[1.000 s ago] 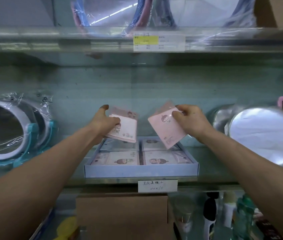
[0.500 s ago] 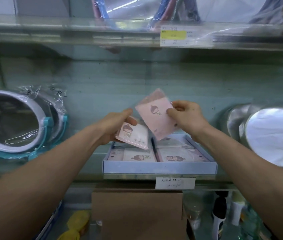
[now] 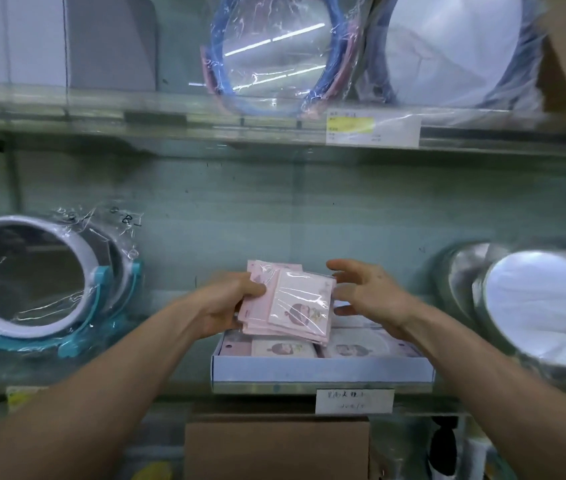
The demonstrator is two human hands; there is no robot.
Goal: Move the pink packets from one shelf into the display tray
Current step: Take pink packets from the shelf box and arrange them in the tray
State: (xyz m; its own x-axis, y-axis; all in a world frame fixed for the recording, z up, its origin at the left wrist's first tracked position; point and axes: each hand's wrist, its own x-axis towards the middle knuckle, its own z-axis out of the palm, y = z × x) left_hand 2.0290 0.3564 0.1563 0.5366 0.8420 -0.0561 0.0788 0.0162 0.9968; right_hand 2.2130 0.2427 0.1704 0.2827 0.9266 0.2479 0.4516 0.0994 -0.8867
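My left hand (image 3: 229,304) grips a small stack of pink packets (image 3: 292,303) wrapped in clear film, held just above the back left of the display tray (image 3: 319,370). The pale blue tray sits on the middle shelf's front edge and holds more pink packets (image 3: 283,348) lying flat. My right hand (image 3: 370,299) hovers at the stack's right side with fingers spread and holds nothing.
A wrapped round mirror on a teal stand (image 3: 32,282) stands left of the tray. Silver round mirrors (image 3: 544,303) lean at the right. The upper shelf (image 3: 170,116) carries wrapped blue-rimmed mirrors. A cardboard box (image 3: 276,448) sits on the shelf below.
The packet from my right hand has joined the one in my left hand as one stack. My right hand has let go and opened. The view has tilted upward.
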